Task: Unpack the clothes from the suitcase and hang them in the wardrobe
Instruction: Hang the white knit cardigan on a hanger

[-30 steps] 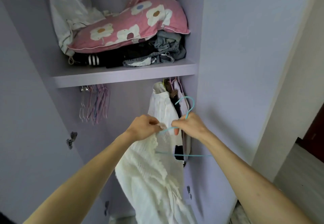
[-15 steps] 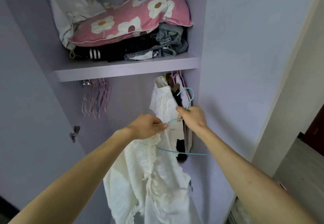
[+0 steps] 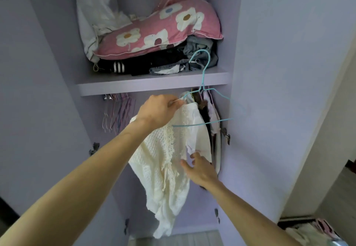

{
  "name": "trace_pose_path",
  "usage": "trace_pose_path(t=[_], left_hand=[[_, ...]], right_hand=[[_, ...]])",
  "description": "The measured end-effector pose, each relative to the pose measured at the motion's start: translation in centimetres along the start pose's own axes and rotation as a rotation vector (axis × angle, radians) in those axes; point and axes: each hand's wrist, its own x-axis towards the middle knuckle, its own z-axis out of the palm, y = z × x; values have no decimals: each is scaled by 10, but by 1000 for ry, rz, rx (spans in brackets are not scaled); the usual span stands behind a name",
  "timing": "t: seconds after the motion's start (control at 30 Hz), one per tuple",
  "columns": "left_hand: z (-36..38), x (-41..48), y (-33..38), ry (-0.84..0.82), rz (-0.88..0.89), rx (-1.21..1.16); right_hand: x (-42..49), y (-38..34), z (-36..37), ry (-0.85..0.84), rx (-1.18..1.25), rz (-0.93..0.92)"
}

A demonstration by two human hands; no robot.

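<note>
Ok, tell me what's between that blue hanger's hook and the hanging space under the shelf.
The shelf: its front edge. The left hand holds the blue hanger with its hook raised above that edge, so it must drop and go under. Hung clothes crowd the right end; the stretch beside the empty hangers looks free.

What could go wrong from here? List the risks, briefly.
1. The cream top seems to sit on only one end of the blue hanger, pinched there by the left hand; it may slide off.
2. The hanger's hook is up by the shelf, near the folded clothes, and could snag them.
3. The right hand is open, so nothing steadies the hanger's bare end.
</note>
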Motion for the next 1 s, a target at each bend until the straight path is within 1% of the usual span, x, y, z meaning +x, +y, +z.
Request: trace_pose_path(t=[0.1, 0.13, 0.17, 0.2, 0.3, 0.33, 0.4, 0.5, 0.57, 0.7, 0.73, 0.8, 0.87, 0.93, 1.0], left_hand=[[-24, -3, -10, 122, 7, -1], [-32, -7, -19, 150, -1, -9], [-40, -12, -29, 167, 4, -20], [-46, -18, -39, 170, 12, -27], [-57, -43, -75, 126, -14, 10], [-56, -52, -85, 96, -26, 18], [-46, -66, -98, 51, -20, 33], [-29, -77, -105, 17, -2, 130], [-25, -77, -111, 25, -2, 204], [-18, -78, -125, 21, -3, 192], [-13, -79, -127, 13, 11, 228], [0, -79, -124, 10, 52, 347], [15, -78, -113, 19, 62, 413], [28, -76, -100, -3, 12, 400], [36, -75, -94, 1, -48, 297]], right_hand=[[10, -5, 6, -1, -195, -20], [11, -4, 5, -4, -194, -7], [14, 0, 2, 0, -137, 29], [15, 7, -5, -1, 15, 95], [29, 23, -37, -12, 734, 347], [35, 26, -50, 8, 870, 390], [45, 27, -72, 54, 980, 421], [53, 15, -90, 100, 996, 398], [51, 8, -96, 91, 989, 371], [43, 3, -102, 86, 1013, 355], [39, -1, -103, 94, 1009, 355], [34, -16, -105, 105, 912, 317], [23, -43, -106, 98, 825, 245], [14, -70, -108, 56, 887, 185], [2, -90, -117, -89, 939, 69]])
